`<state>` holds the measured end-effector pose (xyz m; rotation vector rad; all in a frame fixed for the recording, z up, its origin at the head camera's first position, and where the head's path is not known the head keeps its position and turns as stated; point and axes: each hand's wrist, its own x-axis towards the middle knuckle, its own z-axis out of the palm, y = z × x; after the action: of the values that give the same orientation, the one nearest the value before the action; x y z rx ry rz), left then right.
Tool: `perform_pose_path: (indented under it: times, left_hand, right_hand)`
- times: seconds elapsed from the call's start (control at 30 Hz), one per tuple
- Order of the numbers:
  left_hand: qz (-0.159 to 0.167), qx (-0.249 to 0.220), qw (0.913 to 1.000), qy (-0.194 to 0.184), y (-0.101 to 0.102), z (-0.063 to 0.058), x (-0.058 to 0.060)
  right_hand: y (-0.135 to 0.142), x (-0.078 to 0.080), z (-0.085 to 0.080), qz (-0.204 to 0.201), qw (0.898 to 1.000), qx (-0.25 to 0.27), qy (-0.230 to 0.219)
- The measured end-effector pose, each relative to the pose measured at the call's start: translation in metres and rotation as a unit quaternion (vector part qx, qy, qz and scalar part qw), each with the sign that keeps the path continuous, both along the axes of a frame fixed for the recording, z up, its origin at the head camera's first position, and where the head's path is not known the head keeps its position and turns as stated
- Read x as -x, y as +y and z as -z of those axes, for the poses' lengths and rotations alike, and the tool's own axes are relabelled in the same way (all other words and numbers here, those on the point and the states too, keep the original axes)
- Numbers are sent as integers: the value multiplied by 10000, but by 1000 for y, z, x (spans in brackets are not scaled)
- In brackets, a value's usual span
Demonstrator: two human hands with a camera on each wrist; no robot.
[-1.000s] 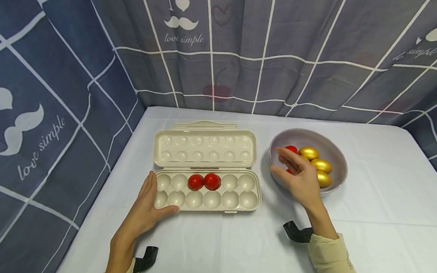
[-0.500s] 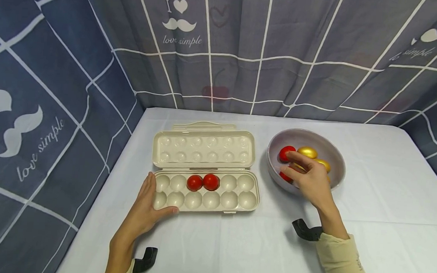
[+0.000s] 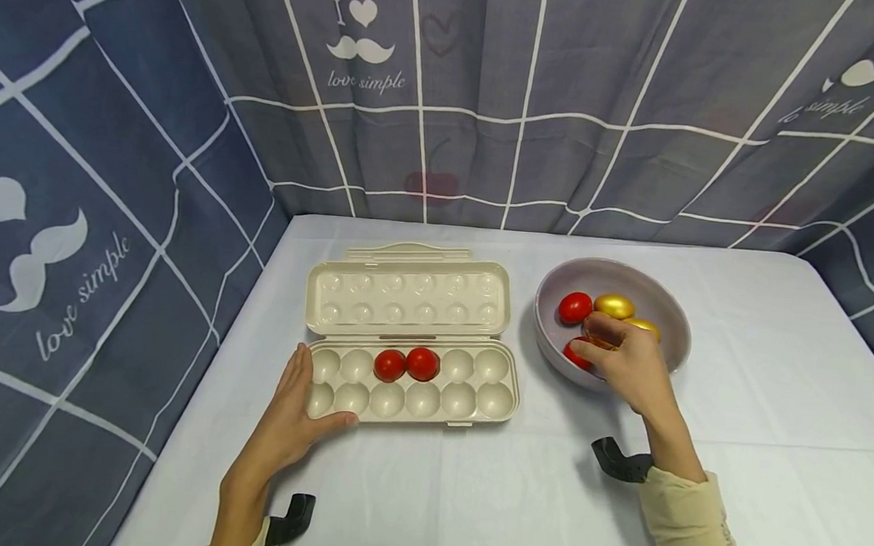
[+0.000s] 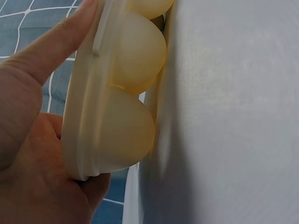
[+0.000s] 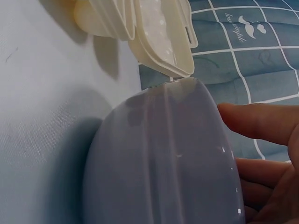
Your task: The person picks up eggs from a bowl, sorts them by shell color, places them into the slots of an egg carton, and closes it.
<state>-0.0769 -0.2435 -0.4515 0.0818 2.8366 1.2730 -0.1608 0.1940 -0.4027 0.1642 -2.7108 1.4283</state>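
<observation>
Tray [image 3: 441, 390], cream, with two rows of six cups, sits on the white surface [image 3: 775, 402]; its lid [image 3: 409, 299] lies folded back at 12 o'clock from the cups. Clock positions refer to the head view, 12 o'clock at the far edge. Two red eggs occupy the far row, side by side: the first red egg [image 3: 390, 365] in the third cup counted from the 9 o'clock end, the second red egg [image 3: 423, 364] in the fourth. Left hand [image 3: 293, 419] rests against the tray corner at 8 o'clock, fingers extended along the short end, thumb laid along the near edge. Bowl [image 3: 657, 299], mauve and round, stands at 3 o'clock from the tray, apart from it. Right hand [image 3: 630, 364] enters the bowl from 5 o'clock, fingers and thumb bent down among the eggs; whether they grip one cannot be told. Bowl contents in view: one red egg [image 3: 574, 308] at 10 o'clock, one gold egg [image 3: 614, 306] at 12, one gold egg [image 3: 646, 327] at 3, partly covered by the hand, one red egg [image 3: 574, 359] at 8 by the thumb, and one gold egg [image 3: 603, 345] showing between thumb and forefinger.
</observation>
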Motion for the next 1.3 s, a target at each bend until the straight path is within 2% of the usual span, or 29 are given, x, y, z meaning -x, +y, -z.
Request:
perform_pose_path:
  times: [0.13, 0.23, 0.43, 0.6, 1.1, 1.3]
  left_hand:
    - [14, 15, 10000, 7, 0, -1, 0]
    - [3, 31, 10000, 25, -1, -2, 1]
    - [-24, 25, 10000, 16, -2, -2, -1]
    - [-45, 40, 10000, 16, -3, -1, -1]
    - [-39, -13, 10000, 20, -2, 1, 0]
    - [-45, -3, 10000, -19, 0, 1, 1]
  right_hand:
    - [1, 2, -1, -137, 9991, -362, -145]
    - [2, 6, -1, -262, 9983, -431, -294]
    - [1, 13, -2, -527, 9959, -394, -618]
    - [0, 15, 0, -746, 9941, -167, -774]
    - [2, 25, 4, -1514, 9826, -570, -911]
    - [1, 31, 10, -1604, 9819, -524, -858]
